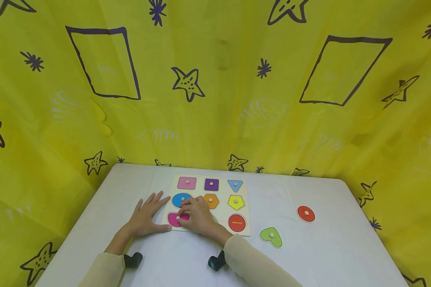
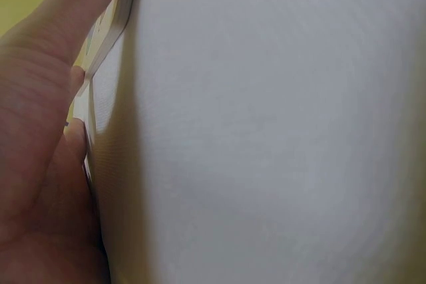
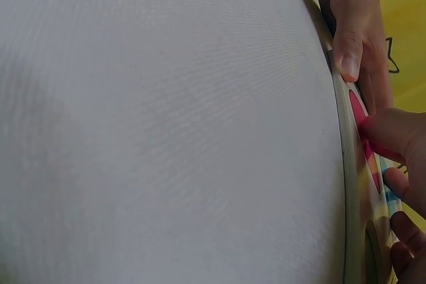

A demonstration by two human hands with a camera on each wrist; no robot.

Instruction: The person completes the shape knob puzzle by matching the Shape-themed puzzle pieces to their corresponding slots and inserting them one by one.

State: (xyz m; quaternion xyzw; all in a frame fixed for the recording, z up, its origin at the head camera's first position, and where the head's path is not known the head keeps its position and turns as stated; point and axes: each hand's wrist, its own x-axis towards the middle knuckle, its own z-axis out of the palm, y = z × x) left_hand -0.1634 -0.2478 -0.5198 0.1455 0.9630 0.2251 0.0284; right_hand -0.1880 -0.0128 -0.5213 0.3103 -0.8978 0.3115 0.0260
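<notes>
A pale shape-puzzle board lies on the table with knobbed pieces set in it. At its lower left corner, my right hand pinches the small knob of a magenta half-round piece between thumb and fingers. In the right wrist view the thumb is right at that magenta piece. My left hand rests with fingers spread by the board's left edge, its thumb at the corner. A blue oval piece sits just above the right hand. Part of a green-edged spot is hidden under that hand.
The board also bears a pink rectangle, purple square, blue triangle, orange hexagon, yellow pentagon and printed red circle. A green heart piece and red round piece lie to the right. Yellow curtain stands behind.
</notes>
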